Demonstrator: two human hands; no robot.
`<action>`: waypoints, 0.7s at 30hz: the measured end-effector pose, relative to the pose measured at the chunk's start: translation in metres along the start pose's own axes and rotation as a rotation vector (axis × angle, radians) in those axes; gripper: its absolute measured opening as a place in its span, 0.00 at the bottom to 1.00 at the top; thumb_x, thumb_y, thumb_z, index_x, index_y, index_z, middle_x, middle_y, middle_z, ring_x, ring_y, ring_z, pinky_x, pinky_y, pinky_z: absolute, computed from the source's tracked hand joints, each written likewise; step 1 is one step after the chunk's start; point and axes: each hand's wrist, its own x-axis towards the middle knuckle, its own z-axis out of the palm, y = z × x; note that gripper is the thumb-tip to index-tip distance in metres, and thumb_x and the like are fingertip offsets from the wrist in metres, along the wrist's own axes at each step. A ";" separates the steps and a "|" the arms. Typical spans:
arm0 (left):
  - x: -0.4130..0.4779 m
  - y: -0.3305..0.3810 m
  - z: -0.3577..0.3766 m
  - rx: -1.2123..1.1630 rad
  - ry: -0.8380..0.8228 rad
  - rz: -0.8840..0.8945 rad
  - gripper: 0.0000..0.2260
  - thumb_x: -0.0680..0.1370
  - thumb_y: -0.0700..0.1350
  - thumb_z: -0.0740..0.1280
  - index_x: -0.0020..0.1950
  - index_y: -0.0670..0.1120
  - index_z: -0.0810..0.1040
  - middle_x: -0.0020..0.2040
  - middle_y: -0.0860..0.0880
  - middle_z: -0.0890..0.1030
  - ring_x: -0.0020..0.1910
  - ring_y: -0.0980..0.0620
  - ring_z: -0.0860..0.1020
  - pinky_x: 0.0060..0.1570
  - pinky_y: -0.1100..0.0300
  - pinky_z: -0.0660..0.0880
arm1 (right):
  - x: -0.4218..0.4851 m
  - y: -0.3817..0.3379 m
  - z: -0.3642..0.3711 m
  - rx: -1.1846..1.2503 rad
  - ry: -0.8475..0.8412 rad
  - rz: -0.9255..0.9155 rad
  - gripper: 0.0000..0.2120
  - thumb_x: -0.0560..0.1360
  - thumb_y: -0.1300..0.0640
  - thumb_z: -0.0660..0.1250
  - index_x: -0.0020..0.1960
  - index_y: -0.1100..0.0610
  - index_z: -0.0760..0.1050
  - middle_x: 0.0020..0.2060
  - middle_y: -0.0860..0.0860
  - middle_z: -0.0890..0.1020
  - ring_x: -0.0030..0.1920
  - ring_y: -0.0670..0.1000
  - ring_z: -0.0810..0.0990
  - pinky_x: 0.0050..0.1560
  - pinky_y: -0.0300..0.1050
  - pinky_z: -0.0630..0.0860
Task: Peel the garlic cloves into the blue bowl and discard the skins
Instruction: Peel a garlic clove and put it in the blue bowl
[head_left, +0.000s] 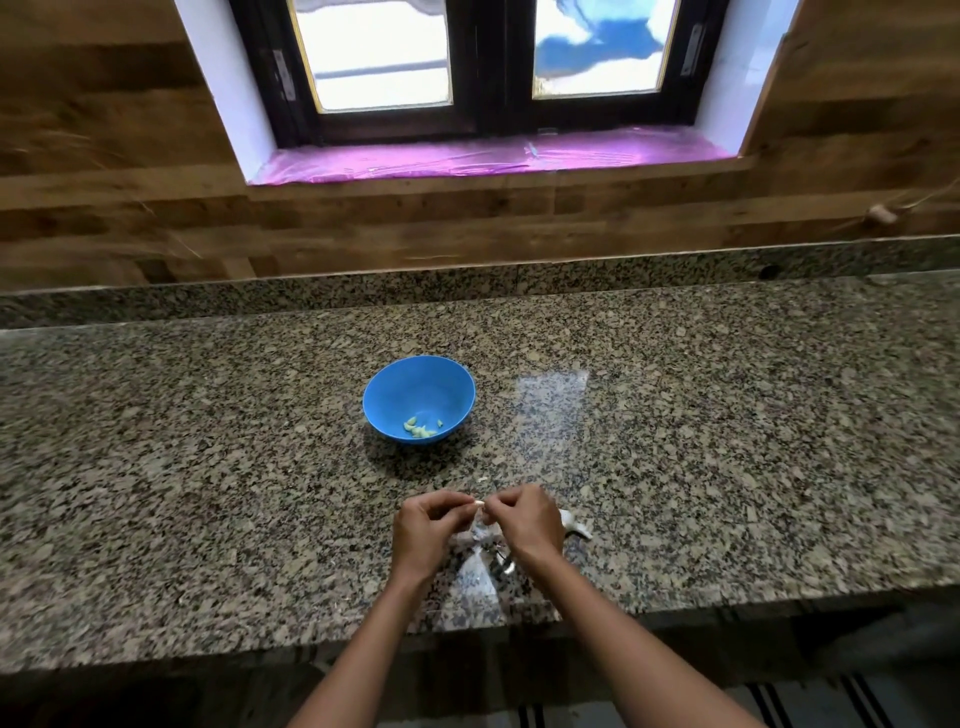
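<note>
A blue bowl (418, 397) stands on the granite counter (727, 441) with several peeled garlic cloves (422, 427) in its bottom. Nearer the front edge, my left hand (423, 527) and my right hand (530, 522) meet fingertip to fingertip, both pinching one small white garlic clove (479, 503) between them. Papery garlic skins (480, 535) lie on the counter under and between my hands. More unpeeled garlic (574, 524) lies just right of my right hand, partly hidden by it.
A small white scrap (483, 479) lies on the counter between the bowl and my hands. A shiny metal object (505, 564) shows below my right wrist. The counter's front edge (727, 605) runs close behind my forearms. A wooden wall and a window rise at the back.
</note>
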 end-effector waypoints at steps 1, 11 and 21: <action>0.001 0.002 0.000 0.033 -0.013 0.030 0.06 0.70 0.34 0.73 0.42 0.45 0.84 0.38 0.48 0.85 0.41 0.49 0.83 0.42 0.61 0.80 | -0.001 -0.001 0.000 0.052 0.003 0.018 0.12 0.73 0.53 0.67 0.33 0.56 0.80 0.28 0.50 0.81 0.24 0.44 0.70 0.28 0.39 0.64; 0.005 0.012 0.000 -0.061 0.100 -0.044 0.05 0.69 0.32 0.73 0.42 0.40 0.84 0.38 0.45 0.84 0.39 0.50 0.83 0.40 0.64 0.79 | -0.003 -0.001 0.005 -0.031 -0.005 -0.066 0.15 0.74 0.48 0.67 0.34 0.56 0.81 0.27 0.47 0.80 0.28 0.47 0.76 0.31 0.40 0.71; -0.005 0.015 0.003 -0.607 0.170 -0.329 0.08 0.70 0.25 0.67 0.45 0.35 0.78 0.41 0.42 0.82 0.41 0.47 0.81 0.45 0.59 0.80 | -0.003 0.009 0.001 0.411 0.029 0.151 0.12 0.72 0.58 0.69 0.30 0.51 0.79 0.31 0.52 0.84 0.26 0.46 0.73 0.32 0.44 0.70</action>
